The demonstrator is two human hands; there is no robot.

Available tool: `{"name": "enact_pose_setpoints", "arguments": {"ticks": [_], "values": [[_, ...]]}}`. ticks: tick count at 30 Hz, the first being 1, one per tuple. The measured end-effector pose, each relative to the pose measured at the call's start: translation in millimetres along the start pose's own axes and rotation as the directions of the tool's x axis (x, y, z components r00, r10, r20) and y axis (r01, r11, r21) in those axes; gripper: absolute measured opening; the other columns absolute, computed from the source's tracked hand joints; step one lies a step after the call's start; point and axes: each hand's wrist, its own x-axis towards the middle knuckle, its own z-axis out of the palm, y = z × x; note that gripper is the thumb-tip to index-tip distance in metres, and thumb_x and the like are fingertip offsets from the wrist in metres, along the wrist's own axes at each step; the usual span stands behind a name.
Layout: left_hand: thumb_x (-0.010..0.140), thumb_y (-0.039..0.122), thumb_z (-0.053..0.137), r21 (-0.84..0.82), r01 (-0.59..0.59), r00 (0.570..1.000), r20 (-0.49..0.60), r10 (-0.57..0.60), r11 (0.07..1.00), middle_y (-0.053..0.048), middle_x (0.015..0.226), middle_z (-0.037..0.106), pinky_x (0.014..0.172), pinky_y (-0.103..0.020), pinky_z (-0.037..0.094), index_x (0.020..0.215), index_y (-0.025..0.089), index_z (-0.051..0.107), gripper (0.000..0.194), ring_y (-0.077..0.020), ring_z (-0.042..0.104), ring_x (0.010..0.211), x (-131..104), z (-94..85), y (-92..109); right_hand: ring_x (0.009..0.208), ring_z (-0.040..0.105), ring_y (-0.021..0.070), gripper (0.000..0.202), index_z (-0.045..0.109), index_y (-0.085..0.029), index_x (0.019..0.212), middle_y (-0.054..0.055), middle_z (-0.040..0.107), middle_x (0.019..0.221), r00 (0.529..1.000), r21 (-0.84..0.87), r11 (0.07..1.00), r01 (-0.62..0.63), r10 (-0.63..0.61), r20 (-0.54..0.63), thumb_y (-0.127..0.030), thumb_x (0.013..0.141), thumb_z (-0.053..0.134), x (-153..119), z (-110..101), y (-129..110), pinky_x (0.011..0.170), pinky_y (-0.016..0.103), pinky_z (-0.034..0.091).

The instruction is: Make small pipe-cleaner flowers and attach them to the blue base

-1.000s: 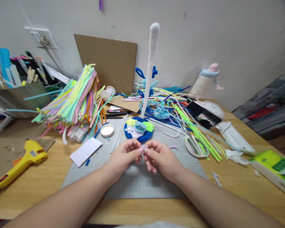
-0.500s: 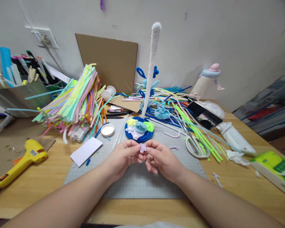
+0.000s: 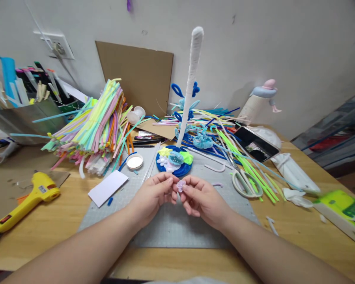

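Observation:
Between my two hands, over the grey cutting mat (image 3: 192, 232), is a small pale purple fuzzy flower (image 3: 181, 186). My right hand (image 3: 205, 199) pinches it from the right with thumb and fingers. My left hand (image 3: 154, 196) is closed, its fingertips at the flower's left edge; how firmly they grip is hard to see. Just beyond stands a round blue base (image 3: 182, 171) carrying a tall white wrapped post (image 3: 191, 79). A yellow star shape, white flowers, a light blue shape (image 3: 175, 158) and a bright green piece (image 3: 187, 157) sit on the base.
Scissors (image 3: 247, 183) and green pipe cleaners (image 3: 248, 165) lie on the right, near a phone (image 3: 256, 144). A big pipe-cleaner bundle (image 3: 97, 126), white card (image 3: 108, 188) and yellow glue gun (image 3: 26, 201) are on the left. Brown cardboard (image 3: 136, 75) leans against the wall.
The flower has turned a little and sits slightly further right, more in my right fingers. My left thumb has drawn back a little from its middle. The view has shifted slightly.

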Motion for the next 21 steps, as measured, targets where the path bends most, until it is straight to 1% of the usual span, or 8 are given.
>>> {"name": "enact_pose_setpoints", "arguments": {"ticks": [2, 4, 6, 8, 12, 15, 18, 21], "values": [[0.071, 0.028, 0.066, 0.104, -0.067, 0.997, -0.023, 0.070, 0.992, -0.001, 0.074, 0.060, 0.057, -0.021, 0.041, 0.090, 0.016, 0.059, 0.023, -0.0093, 0.054, 0.060, 0.1, 0.1, 1.7, 0.037, 0.051, 0.0048, 0.020, 0.052, -0.015, 0.081, -0.002, 0.059, 0.062, 0.998, 0.060, 0.997, -0.056, 0.054, 0.036, -0.033, 0.079, 0.060, -0.6, 0.1, -2.1, 0.029, 0.011, 0.027], [0.068, 0.027, 0.069, 0.234, -0.114, 0.993, -0.002, 0.118, 0.965, -0.002, 0.076, 0.060, 0.056, -0.021, 0.039, 0.087, 0.015, 0.059, 0.024, -0.0101, 0.054, 0.063, 0.2, 0.1, 3.2, 0.037, 0.050, 0.0048, 0.018, 0.053, -0.014, 0.081, -0.002, 0.056, 0.060, 0.985, 0.111, 0.983, -0.148, 0.136, 0.107, -0.031, 0.080, 0.058, -1.2, 0.0, -4.1, 0.028, 0.011, 0.025], [0.069, 0.030, 0.068, 0.304, -0.104, 0.994, 0.015, 0.105, 0.947, -0.002, 0.070, 0.059, 0.052, -0.020, 0.036, 0.079, 0.014, 0.058, 0.021, -0.0098, 0.052, 0.060, 0.4, -0.2, 4.0, 0.037, 0.050, 0.0050, 0.019, 0.055, -0.013, 0.084, -0.001, 0.055, 0.060, 0.962, 0.128, 0.963, -0.236, 0.213, 0.171, -0.032, 0.082, 0.053, -1.7, 0.0, -5.2, 0.028, 0.011, 0.025], [0.070, 0.032, 0.067, 0.297, -0.059, 0.998, -0.019, 0.068, 0.953, 0.000, 0.065, 0.057, 0.047, -0.019, 0.031, 0.075, 0.014, 0.056, 0.022, -0.0076, 0.047, 0.054, 0.7, -0.7, 4.0, 0.039, 0.052, 0.0057, 0.026, 0.056, -0.012, 0.087, 0.000, 0.055, 0.062, 0.953, 0.120, 0.956, -0.268, 0.245, 0.180, -0.036, 0.085, 0.047, -1.7, -0.1, -5.0, 0.028, 0.011, 0.026], [0.066, 0.034, 0.069, 0.223, 0.038, 0.995, -0.101, -0.016, 0.974, 0.002, 0.055, 0.052, 0.042, -0.018, 0.022, 0.068, 0.014, 0.052, 0.026, -0.0047, 0.038, 0.045, 0.8, -0.7, 3.1, 0.042, 0.054, 0.0069, 0.030, 0.054, -0.015, 0.086, 0.001, 0.058, 0.066, 0.981, 0.070, 0.982, -0.175, 0.168, 0.099, -0.044, 0.084, 0.046, -0.7, 0.1, -2.3, 0.030, 0.011, 0.028], [0.065, 0.035, 0.069, 0.174, 0.092, 0.993, -0.088, -0.078, 0.980, 0.004, 0.049, 0.047, 0.042, -0.018, 0.020, 0.064, 0.014, 0.051, 0.028, -0.0045, 0.035, 0.043, -0.1, 0.0, 3.1, 0.038, 0.052, 0.0059, 0.025, 0.051, -0.016, 0.081, -0.002, 0.059, 0.062, 0.994, -0.008, 0.995, -0.097, 0.098, 0.049, -0.040, 0.079, 0.057, 0.2, 0.3, -0.2, 0.029, 0.011, 0.026], [0.068, 0.037, 0.065, 0.114, 0.119, 0.992, -0.065, -0.112, 0.986, 0.003, 0.053, 0.049, 0.043, -0.018, 0.022, 0.066, 0.014, 0.052, 0.026, -0.0055, 0.040, 0.046, -0.9, 0.1, 3.6, 0.035, 0.049, 0.0050, 0.024, 0.049, -0.015, 0.077, -0.003, 0.058, 0.058, 0.997, -0.037, 0.996, -0.076, 0.077, 0.024, -0.037, 0.079, 0.058, 0.9, 0.2, 1.0, 0.028, 0.011, 0.025], [0.069, 0.036, 0.064, 0.196, 0.104, 0.993, -0.072, -0.092, 0.975, 0.003, 0.055, 0.051, 0.042, -0.017, 0.023, 0.072, 0.015, 0.054, 0.024, -0.0054, 0.040, 0.045, -1.0, 0.4, 3.9, 0.034, 0.048, 0.0048, 0.024, 0.048, -0.016, 0.076, -0.003, 0.057, 0.057, 0.998, -0.094, 0.993, -0.068, 0.067, -0.010, -0.038, 0.080, 0.056, 0.9, 1.1, 1.2, 0.028, 0.011, 0.024]]}}
